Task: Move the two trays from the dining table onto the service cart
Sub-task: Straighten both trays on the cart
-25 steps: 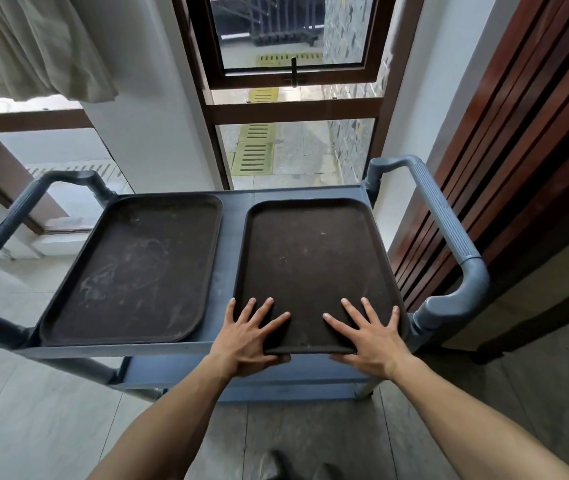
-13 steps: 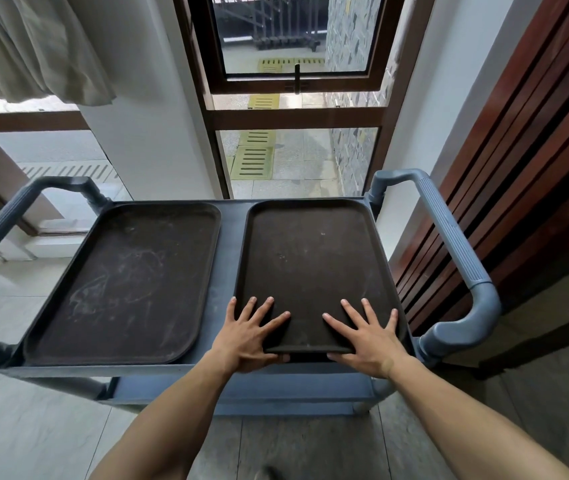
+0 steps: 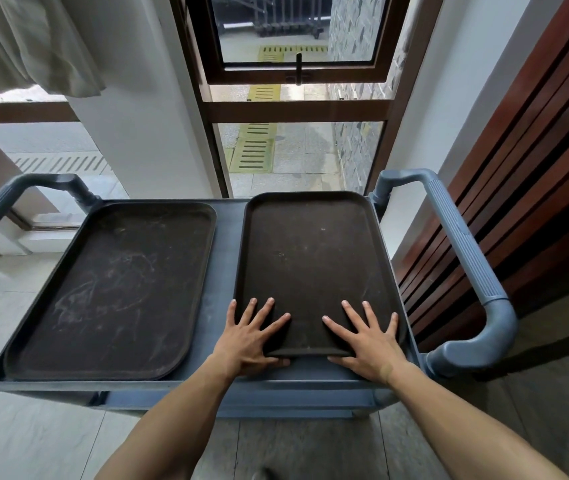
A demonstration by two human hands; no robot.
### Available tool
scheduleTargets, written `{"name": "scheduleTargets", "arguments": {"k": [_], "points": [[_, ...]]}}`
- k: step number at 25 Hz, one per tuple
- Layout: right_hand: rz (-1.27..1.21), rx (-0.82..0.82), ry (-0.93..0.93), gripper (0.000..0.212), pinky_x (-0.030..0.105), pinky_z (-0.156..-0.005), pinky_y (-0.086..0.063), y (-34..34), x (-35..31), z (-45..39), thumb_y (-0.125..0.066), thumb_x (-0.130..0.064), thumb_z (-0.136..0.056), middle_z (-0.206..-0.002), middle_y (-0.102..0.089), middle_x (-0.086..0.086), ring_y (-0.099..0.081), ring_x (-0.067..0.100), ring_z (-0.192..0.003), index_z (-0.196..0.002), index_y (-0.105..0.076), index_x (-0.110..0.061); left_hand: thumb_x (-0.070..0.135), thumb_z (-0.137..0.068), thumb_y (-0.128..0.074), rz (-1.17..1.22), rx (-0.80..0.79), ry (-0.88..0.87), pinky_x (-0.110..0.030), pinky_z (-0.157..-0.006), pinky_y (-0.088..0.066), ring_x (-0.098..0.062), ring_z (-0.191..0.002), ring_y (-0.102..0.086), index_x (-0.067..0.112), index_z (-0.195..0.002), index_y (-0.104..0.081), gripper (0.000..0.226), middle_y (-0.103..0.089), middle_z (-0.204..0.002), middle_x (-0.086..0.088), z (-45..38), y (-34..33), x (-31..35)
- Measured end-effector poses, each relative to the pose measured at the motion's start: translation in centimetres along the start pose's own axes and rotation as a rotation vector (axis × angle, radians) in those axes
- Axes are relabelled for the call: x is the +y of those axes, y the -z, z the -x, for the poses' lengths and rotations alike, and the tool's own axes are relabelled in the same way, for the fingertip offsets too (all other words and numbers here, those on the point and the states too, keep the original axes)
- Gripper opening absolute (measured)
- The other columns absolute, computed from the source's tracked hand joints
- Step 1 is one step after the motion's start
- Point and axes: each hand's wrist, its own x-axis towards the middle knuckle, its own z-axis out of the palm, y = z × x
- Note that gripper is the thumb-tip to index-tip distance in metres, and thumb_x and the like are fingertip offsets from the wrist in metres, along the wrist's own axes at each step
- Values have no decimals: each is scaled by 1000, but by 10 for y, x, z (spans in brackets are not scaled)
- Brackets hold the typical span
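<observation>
Two dark brown trays lie side by side on the top shelf of a blue-grey service cart (image 3: 223,271). The left tray (image 3: 113,289) is scuffed and lies flat with no hand on it. The right tray (image 3: 311,251) lies lengthwise away from me. My left hand (image 3: 248,341) and my right hand (image 3: 366,344) hold its near end. The fingers are spread on top of it and the thumbs are tucked at its near rim. The dining table is out of view.
The cart has a thick handle at the right end (image 3: 463,258) and another at the left (image 3: 6,202). Behind it stand a white pillar and a brown-framed window (image 3: 297,109). A slatted wooden wall (image 3: 518,168) runs close along the right. Tiled floor lies below.
The right tray has slid further onto the cart with both hands on its near end, and it no longer overhangs the cart's front edge. The left tray has not moved.
</observation>
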Motion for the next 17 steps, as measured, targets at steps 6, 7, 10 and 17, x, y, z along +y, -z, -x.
{"name": "scheduleTargets", "arguments": {"k": [6, 7, 10, 17], "points": [[-121, -72, -8, 95, 76, -101, 15, 4, 4, -2, -32, -97, -60, -162, 21, -10, 26, 31, -146, -142, 4, -66, 92, -74, -20, -28, -25, 18, -65, -111, 18, -37, -150, 16, 50, -148, 23, 96, 22, -165, -3, -2, 0, 3], [-148, -80, -12, 97, 75, -102, 15, 5, 3, -1, -28, -100, -56, -162, 21, -11, 26, 30, -146, -142, 2, -67, 91, -76, -22, -25, -30, 18, -66, -112, 16, -36, -151, 15, 49, -150, 20, 95, 22, -165, -3, -1, 1, 4], [-181, -99, 4, 102, 74, -104, 12, 0, -3, 8, -22, -105, -50, -162, 22, -11, 27, 32, -145, -142, 3, -66, 89, -78, -20, 44, -29, -52, -63, -115, 9, -31, -152, 12, 50, -153, 7, 89, 20, -165, 3, 6, 0, 8], [3, -87, 45, 108, 76, -104, 6, -9, -4, 28, -55, -86, -64, -162, 23, -6, 20, 43, -145, -141, 17, -62, 89, -73, -42, 31, -65, -114, -55, -120, 3, -28, -151, 18, 50, -152, 12, 103, 21, -165, 3, 33, -4, 17]]}}
